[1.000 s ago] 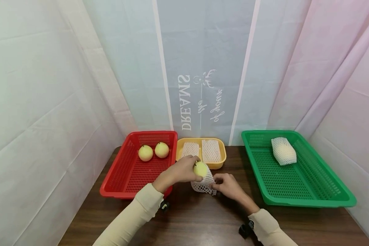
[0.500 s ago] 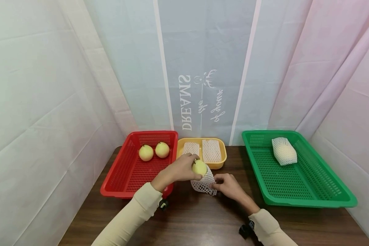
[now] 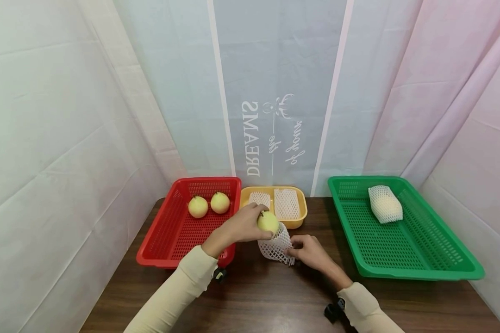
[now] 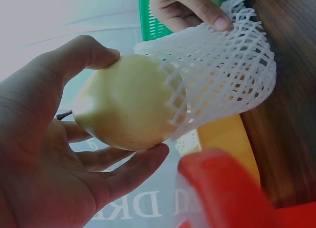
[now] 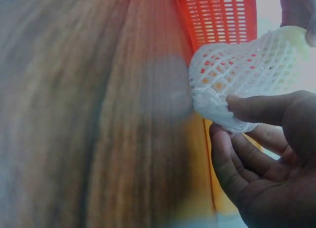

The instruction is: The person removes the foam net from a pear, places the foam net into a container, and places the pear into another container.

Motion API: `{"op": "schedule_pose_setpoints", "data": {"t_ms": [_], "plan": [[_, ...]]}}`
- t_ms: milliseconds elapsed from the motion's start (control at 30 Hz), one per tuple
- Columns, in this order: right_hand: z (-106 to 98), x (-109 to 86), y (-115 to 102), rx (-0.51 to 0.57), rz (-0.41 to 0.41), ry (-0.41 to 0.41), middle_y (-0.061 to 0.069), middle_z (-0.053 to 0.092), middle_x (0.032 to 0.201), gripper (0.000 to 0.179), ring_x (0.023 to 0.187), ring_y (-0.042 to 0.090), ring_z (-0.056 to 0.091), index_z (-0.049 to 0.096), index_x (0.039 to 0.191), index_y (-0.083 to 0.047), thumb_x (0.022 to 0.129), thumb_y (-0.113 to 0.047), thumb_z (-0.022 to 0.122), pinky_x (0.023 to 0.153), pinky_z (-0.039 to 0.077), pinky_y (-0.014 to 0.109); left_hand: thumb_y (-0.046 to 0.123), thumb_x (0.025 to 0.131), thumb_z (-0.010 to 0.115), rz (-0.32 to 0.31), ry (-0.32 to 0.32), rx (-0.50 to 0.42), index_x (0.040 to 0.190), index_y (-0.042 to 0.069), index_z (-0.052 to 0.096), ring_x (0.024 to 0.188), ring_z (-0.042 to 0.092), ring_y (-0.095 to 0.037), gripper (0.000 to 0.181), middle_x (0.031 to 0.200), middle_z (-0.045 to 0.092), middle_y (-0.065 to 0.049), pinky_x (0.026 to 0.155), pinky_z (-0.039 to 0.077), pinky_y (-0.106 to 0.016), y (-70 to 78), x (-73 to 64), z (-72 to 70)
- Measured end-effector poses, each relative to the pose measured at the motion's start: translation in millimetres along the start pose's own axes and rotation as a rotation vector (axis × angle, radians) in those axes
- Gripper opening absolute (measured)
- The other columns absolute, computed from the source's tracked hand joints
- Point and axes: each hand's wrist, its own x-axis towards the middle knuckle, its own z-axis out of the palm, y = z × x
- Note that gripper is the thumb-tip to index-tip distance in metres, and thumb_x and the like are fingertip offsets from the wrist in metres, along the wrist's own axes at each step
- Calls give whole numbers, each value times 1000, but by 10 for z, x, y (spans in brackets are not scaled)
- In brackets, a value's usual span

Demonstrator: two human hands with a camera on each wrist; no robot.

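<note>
My left hand (image 3: 246, 225) grips a yellow-green pear (image 4: 131, 102) between thumb and fingers, its stem toward the palm. The pear's far end sits just inside the mouth of a white foam net sleeve (image 4: 222, 70); most of the fruit is bare. Lower on the sleeve, my right hand (image 3: 310, 252) pinches the net's edge between thumb and fingertips, as the right wrist view shows. The rest of the sleeve hangs hollow, held above the dark wooden table (image 3: 271, 296).
At left, a red basket (image 3: 150, 247) holds two pears (image 3: 209, 205). Behind the hands, a yellow divided tray (image 3: 302, 217) contains more net sleeves (image 3: 286, 204). A green basket (image 3: 416, 275) at right holds a pear in a net sleeve (image 3: 385, 204).
My left hand and the pear have shifted slightly up and to the left, and more of the sleeve's mouth shows. The right hand stays nearly still, pinching the net.
</note>
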Motion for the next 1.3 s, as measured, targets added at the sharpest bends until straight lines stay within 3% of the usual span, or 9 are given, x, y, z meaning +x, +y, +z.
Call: {"op": "schedule_pose_setpoints", "data": {"t_ms": [333,567,733,1000,1300], "plan": [[-4,12,31,9,-16,-16,-4,70,80,14,68,9,61,71,84,-16,94,-19,80,60,50,24,40,80,80,-13,40,-45,141,7,61,98,61,-19,72,131,62,-14,82,56,-33,-20,-9,-65],[10,16,24,25,-41,-1,-4,68,81,12,64,9,61,71,92,-14,98,-21,78,59,51,24,39,80,80,-23,63,-71,144,8,60,97,61,-19,74,132,61,-13,84,56,-35,-40,-31,-96],[14,18,5,52,-30,16,0,73,87,10,68,7,62,73,106,-11,99,-17,77,61,53,24,41,80,79,-35,70,-75,145,10,60,95,61,-18,75,133,60,-11,81,55,-35,-53,-46,-132],[-15,12,-15,83,-4,35,5,77,100,10,69,11,64,76,107,-12,101,-20,74,60,53,25,45,82,78,-69,79,-77,147,15,58,100,61,-19,75,144,58,-10,84,54,-36,-78,-52,-193],[-86,26,-53,47,-8,124,4,77,108,13,89,9,62,77,113,-10,102,-16,73,77,51,23,40,85,79,-60,115,-120,146,11,58,117,60,-24,71,153,52,-9,98,55,-41,-114,-84,-292]]}}
